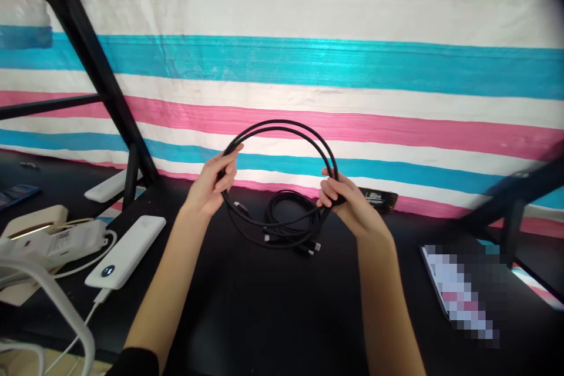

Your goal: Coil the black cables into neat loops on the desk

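Observation:
A black cable [282,123], looped into a wide coil, is held up between my two hands above the table. My left hand [215,179] pinches the coil's left side between thumb and fingers. On the opposite side, my right hand [341,195] has its fingers wrapped round the strands, closed on them. Behind and below the held loop lies a second bundle of black cable [291,195] on the black tabletop. Light metal plug ends [316,247] show near that bundle; I cannot tell which cable each belongs to.
A white power bank [127,252] with a cord plugged in lies at left, beside a white power strip [74,241]. A phone with a blurred screen [453,288] is at right. Black frame bars [88,53] slope at both sides before a striped sheet [308,59].

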`<state>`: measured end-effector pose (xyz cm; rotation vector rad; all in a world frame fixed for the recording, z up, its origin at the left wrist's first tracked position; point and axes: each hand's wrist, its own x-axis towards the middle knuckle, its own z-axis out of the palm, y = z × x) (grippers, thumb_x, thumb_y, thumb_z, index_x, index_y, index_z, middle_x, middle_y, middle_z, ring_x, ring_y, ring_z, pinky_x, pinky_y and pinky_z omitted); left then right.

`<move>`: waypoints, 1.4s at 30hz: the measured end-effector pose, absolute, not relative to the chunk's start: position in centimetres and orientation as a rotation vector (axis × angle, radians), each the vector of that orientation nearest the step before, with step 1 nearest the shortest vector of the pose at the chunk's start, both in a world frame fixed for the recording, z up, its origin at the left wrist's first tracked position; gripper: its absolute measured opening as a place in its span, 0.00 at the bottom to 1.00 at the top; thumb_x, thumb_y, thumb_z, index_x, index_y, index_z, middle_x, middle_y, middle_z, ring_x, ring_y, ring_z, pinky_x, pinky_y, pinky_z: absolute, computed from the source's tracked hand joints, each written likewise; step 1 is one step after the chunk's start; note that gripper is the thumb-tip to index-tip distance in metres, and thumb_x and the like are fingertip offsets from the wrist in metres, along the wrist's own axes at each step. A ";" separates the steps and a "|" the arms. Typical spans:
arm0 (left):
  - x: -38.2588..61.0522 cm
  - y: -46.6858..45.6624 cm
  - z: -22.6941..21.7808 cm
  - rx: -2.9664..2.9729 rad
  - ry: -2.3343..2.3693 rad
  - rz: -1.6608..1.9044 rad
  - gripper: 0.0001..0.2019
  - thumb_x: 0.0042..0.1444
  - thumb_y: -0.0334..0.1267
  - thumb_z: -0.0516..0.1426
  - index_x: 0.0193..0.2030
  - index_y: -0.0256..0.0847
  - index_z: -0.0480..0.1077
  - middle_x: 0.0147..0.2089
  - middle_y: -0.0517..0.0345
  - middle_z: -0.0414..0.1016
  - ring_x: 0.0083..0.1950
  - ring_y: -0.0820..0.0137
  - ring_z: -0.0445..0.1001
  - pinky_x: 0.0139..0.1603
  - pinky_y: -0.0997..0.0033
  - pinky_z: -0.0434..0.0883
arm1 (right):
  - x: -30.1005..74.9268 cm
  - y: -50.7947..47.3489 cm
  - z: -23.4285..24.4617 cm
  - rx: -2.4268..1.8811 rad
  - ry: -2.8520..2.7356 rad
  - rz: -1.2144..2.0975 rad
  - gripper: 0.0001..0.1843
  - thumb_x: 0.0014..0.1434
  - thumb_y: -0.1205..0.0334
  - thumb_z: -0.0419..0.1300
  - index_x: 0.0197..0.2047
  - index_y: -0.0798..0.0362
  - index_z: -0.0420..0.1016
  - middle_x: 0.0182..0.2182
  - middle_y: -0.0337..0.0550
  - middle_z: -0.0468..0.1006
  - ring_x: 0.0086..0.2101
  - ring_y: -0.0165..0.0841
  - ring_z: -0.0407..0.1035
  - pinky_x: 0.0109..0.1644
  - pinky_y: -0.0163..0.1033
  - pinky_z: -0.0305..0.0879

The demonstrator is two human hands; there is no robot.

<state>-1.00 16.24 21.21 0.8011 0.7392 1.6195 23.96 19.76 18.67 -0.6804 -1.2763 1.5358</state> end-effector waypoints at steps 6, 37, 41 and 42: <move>-3.1 14.7 22.4 0.787 0.728 1.675 0.10 0.58 0.27 0.52 0.35 0.36 0.75 0.15 0.71 0.51 0.10 0.88 0.41 0.07 0.88 0.48 | 24.5 19.4 18.9 -0.549 -1.447 1.570 0.19 0.56 0.49 0.60 0.46 0.51 0.74 0.25 0.34 0.66 0.28 0.27 0.65 0.40 0.38 0.65; -0.3 15.8 20.1 1.524 1.503 1.822 0.11 0.50 0.43 0.62 0.39 0.42 0.74 0.21 0.65 0.67 0.20 0.79 0.61 0.21 0.80 0.59 | 23.8 18.2 20.6 -0.585 -1.031 0.972 0.18 0.47 0.45 0.66 0.33 0.51 0.78 0.15 0.27 0.42 0.17 0.22 0.33 0.18 0.35 0.29; -0.2 16.6 19.6 1.584 1.492 1.845 0.09 0.53 0.42 0.60 0.40 0.42 0.72 0.20 0.66 0.65 0.21 0.78 0.64 0.22 0.81 0.60 | 24.4 18.2 20.8 -0.559 -1.010 0.897 0.19 0.48 0.44 0.66 0.34 0.51 0.77 0.16 0.26 0.41 0.17 0.22 0.32 0.19 0.36 0.29; -0.1 16.7 19.6 1.569 1.483 1.845 0.09 0.54 0.42 0.59 0.40 0.42 0.72 0.21 0.66 0.67 0.19 0.79 0.62 0.20 0.81 0.59 | 24.6 18.2 20.8 -0.556 -1.031 0.898 0.19 0.48 0.44 0.66 0.34 0.51 0.77 0.16 0.26 0.41 0.17 0.22 0.32 0.19 0.36 0.29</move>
